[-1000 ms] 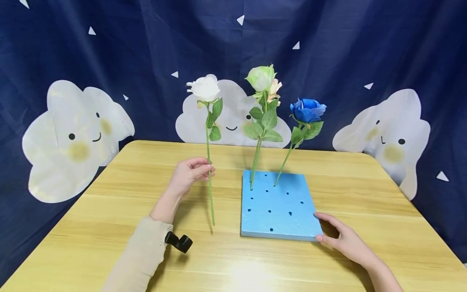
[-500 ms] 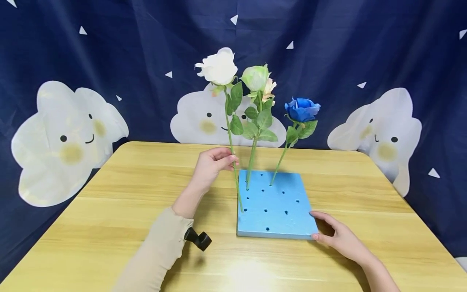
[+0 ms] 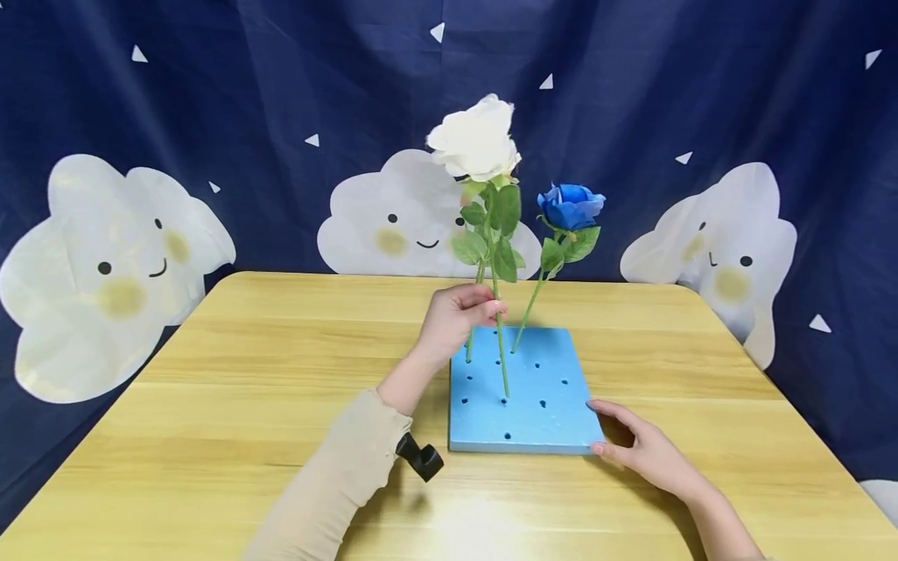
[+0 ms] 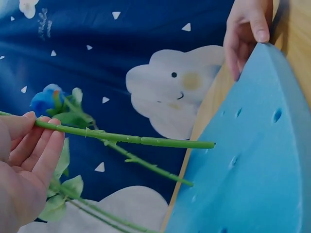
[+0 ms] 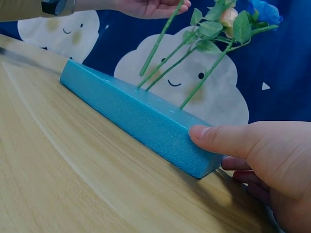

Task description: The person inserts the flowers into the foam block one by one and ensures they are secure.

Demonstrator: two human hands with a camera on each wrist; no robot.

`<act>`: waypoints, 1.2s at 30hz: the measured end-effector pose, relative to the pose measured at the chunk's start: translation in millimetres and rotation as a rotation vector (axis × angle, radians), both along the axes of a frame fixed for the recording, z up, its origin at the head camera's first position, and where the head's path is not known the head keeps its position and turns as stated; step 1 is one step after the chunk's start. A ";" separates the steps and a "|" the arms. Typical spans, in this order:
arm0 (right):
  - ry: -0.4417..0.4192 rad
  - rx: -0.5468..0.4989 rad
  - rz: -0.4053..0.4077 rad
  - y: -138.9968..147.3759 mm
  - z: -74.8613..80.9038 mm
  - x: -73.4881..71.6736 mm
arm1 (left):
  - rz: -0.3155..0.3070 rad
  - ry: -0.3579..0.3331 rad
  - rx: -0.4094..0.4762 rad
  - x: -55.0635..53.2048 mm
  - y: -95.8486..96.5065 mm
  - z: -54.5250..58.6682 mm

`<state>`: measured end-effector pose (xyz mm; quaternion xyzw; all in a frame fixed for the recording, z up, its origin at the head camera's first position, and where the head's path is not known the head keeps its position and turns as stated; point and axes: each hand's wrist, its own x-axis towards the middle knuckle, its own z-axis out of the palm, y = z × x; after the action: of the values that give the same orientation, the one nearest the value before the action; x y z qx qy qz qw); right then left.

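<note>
My left hand [image 3: 452, 319] pinches the green stem of a white rose [image 3: 473, 140] between thumb and fingers. The stem's cut end [image 4: 206, 144] hangs just above a light blue foam board [image 3: 522, 425], close over a hole in its middle in the head view. At the board's near right corner, my right hand [image 3: 655, 456] grips the edge, its thumb [image 5: 206, 136] against the near top edge. A blue rose [image 3: 570, 206] leans out of a hole at the back. More stems [image 5: 167, 68] stand beside it, one bearing a peach flower [image 5: 227, 19]; the white rose hides their blooms in the head view.
The board lies on a light wooden table [image 3: 281, 358], and several small holes dot its top. Behind the table hangs a dark blue curtain [image 3: 295, 70] with smiling clouds. A black wrist mount [image 3: 421, 458] sticks out from the left sleeve.
My left hand has carried the white rose rightward from beside the board to over its middle. The right hand keeps its grip on the corner. The view has shifted slightly.
</note>
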<state>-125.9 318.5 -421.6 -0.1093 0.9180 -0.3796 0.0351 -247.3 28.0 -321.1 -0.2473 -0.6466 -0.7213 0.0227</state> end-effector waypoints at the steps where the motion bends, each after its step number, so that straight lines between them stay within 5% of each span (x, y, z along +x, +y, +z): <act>1: -0.001 -0.003 0.000 0.0 -0.1 -0.1 | -0.001 -0.004 -0.008 0.4 2.5 -0.6; 25: 0.020 -0.036 0.020 0.6 -2.3 0.4 | 0.004 -0.018 -0.173 -3.1 9.7 -15.0; 31: 0.030 -0.033 0.019 0.7 -4.1 -0.1 | -0.069 0.040 -0.170 1.0 11.5 -22.3; 36: 0.034 -0.032 0.019 0.5 -3.7 -0.1 | -0.056 0.068 -0.235 2.4 12.2 -25.7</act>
<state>-126.1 319.0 -425.3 -0.1249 0.9112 -0.3920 0.0211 -244.9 40.2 -346.8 -0.2907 -0.7183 -0.6321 -0.0048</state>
